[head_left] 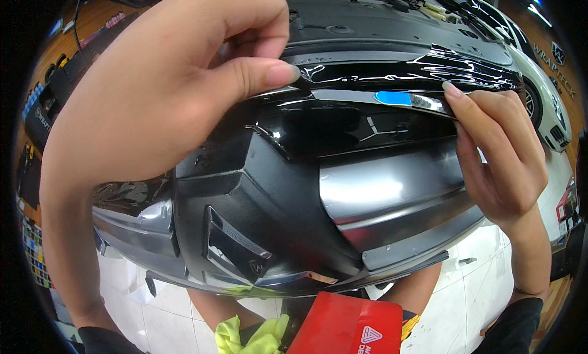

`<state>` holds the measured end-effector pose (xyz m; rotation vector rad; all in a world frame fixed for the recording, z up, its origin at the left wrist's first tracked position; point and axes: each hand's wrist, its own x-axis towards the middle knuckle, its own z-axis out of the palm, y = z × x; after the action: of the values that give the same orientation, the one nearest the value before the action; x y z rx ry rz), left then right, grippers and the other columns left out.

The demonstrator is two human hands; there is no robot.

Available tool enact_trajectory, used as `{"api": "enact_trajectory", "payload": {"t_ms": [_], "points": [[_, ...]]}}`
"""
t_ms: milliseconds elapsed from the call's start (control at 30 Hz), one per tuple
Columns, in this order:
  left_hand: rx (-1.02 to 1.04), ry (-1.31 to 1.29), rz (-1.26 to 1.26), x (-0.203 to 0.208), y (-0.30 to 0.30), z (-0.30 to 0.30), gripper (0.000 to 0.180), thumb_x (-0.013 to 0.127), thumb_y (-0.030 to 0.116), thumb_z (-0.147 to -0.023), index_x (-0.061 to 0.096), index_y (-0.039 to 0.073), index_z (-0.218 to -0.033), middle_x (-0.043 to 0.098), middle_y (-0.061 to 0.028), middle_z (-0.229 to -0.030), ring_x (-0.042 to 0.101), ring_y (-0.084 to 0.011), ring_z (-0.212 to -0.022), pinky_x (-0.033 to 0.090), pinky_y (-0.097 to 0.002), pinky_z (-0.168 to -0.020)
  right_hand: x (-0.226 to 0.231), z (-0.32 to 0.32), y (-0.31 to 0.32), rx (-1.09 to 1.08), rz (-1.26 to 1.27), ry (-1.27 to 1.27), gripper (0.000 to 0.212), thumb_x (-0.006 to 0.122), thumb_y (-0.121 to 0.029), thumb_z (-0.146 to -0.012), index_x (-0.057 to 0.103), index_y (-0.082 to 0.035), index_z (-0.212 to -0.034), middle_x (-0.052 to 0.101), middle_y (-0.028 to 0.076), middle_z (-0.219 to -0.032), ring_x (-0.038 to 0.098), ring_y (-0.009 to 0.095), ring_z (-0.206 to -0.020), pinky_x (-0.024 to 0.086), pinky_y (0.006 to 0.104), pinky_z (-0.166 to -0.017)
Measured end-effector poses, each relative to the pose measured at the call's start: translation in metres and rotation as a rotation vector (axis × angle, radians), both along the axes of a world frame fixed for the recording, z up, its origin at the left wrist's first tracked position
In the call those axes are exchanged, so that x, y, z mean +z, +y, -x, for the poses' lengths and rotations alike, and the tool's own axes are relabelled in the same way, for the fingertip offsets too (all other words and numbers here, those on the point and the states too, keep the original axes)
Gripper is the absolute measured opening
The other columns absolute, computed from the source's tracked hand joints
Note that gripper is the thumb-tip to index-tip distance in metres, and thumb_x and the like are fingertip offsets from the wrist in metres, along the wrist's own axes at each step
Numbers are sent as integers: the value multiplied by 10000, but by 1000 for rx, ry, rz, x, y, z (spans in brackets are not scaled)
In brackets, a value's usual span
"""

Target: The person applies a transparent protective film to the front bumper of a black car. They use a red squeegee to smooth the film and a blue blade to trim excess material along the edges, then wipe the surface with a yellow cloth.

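Observation:
My left hand [177,84] is closed at the upper left, thumb and bent fingers pinching the edge of glossy black film [398,66]. The film lies loose and wrinkled along the top of a dark car bumper [294,118]. My right hand [499,146] grips a slim silver tool [429,103] with a bright blue end [393,98]. That tool points left along the film's lower edge, close above the bumper; whether its tip touches the surface I cannot tell. My left fingertips are partly hidden behind the hand and thumb.
The open engine bay [367,29] lies beyond the bumper. Below me are a red pouch [343,326], a yellow-green glove or cloth [254,335] and white floor tiles [453,299]. A white car [539,90] stands at right; shelves with supplies line the left.

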<state>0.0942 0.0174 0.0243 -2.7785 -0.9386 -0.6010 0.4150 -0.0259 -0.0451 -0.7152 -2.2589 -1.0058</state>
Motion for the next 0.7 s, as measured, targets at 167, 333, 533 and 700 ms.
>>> {"api": "enact_trajectory", "payload": {"t_ms": [167, 333, 533, 700], "points": [[43, -107, 45, -8, 11, 10, 316, 703, 266, -1072, 510, 35, -972, 430, -11, -859, 432, -119, -801, 395, -290, -745, 1, -7, -3, -25, -13, -9, 464, 763, 185, -804, 744, 94, -1259, 718, 210, -1041, 681, 268, -841, 535, 351, -682], [-28, -143, 80, -7, 5, 4, 276, 668, 228, -1102, 502, 35, -996, 419, -9, -887, 423, -98, -811, 400, -277, -734, 0, -13, -1, -34, -11, -10, 437, 766, 178, -825, 748, 91, -1252, 724, 208, -1046, 683, 265, -843, 532, 346, -682], [61, -70, 85, -2, 15, 13, 253, 654, 212, -1108, 512, 25, -1014, 427, -10, -893, 437, -98, -819, 419, -271, -750, 0, -17, 0, -34, -21, -2, 438, 768, 187, -814, 750, 94, -1242, 721, 208, -1039, 676, 270, -835, 532, 350, -687], [78, -61, -39, -3, 7, 8, 214, 631, 184, -1113, 521, 15, -1044, 442, -13, -912, 460, -99, -834, 440, -264, -775, 0, -22, -2, -39, -13, 2, 451, 768, 200, -800, 749, 98, -1239, 714, 210, -1030, 671, 277, -826, 532, 351, -684]]}}
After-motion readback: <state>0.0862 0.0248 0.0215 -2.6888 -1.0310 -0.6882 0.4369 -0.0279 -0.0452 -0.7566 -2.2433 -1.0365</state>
